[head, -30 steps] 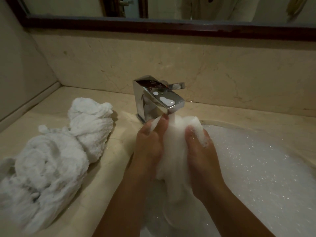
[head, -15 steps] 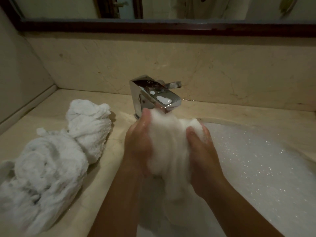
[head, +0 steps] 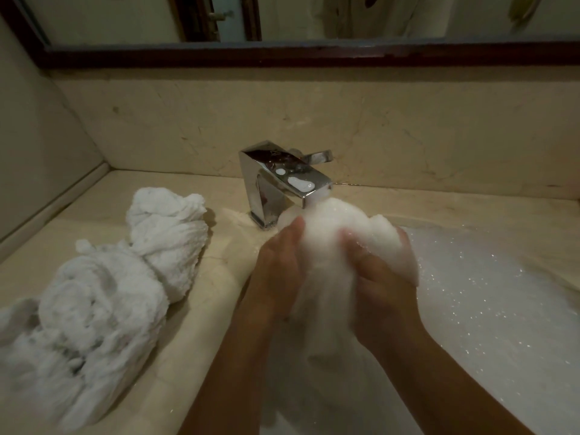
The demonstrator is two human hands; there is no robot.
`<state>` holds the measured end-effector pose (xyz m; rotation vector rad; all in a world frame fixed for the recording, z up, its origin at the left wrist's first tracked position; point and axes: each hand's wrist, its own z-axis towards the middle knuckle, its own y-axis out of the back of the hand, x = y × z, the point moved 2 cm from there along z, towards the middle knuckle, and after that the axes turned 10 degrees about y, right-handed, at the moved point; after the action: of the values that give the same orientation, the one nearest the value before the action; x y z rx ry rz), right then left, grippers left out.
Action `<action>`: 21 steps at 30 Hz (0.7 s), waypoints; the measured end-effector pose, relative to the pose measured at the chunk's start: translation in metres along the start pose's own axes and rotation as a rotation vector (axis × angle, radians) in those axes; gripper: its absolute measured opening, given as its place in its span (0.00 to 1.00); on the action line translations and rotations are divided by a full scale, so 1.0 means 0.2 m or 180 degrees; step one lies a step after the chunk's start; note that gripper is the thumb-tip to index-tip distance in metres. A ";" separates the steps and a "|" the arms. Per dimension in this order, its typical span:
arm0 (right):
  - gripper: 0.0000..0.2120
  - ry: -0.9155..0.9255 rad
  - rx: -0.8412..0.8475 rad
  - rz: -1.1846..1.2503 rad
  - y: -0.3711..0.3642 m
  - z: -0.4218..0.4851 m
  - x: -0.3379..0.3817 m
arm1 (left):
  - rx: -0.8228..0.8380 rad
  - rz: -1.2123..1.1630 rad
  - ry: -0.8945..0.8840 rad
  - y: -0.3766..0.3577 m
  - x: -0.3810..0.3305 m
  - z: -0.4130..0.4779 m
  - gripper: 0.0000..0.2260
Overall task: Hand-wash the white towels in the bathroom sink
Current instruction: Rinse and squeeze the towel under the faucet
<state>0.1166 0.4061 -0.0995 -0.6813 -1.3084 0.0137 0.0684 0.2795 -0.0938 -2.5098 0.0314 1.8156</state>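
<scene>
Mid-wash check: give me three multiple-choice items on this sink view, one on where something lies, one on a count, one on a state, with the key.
1. Where does the heap of twisted towels lie?
A. on the counter, left of the faucet
B. draped over the faucet
C. on the floor

2. How many hands hold the soapy towel?
A. none
B. one
C. two

3. What state is the sink in?
A. dry and bare
B. full of white suds
C. covered by a lid

Key:
1 A: the heap rests on the beige counter, apart from the faucet and to its left.
2 C: the left hand and the right hand both grip it under the spout.
3 B: glistening foam hides the whole basin.
</scene>
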 end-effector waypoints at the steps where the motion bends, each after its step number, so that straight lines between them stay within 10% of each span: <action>1: 0.17 -0.0044 -0.0041 0.0053 0.00 0.00 0.00 | 0.0046 0.0162 0.0105 0.00 0.00 -0.01 0.36; 9: 0.18 0.0113 0.0051 -0.1436 0.02 0.03 -0.06 | -0.0745 0.0524 -0.0673 0.03 -0.01 -0.04 0.24; 16: 0.21 -0.0382 -0.0138 -0.0034 0.00 0.00 -0.02 | -0.0132 -0.0090 -0.0133 0.01 -0.03 -0.01 0.29; 21: 0.16 -0.0543 0.0010 0.0193 -0.01 0.01 -0.02 | -0.0106 0.0156 -0.0341 0.00 -0.06 -0.03 0.11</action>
<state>0.1140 0.4041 -0.1015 -0.7294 -1.4504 0.1254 0.0709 0.2795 -0.0807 -2.4504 0.0600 1.9826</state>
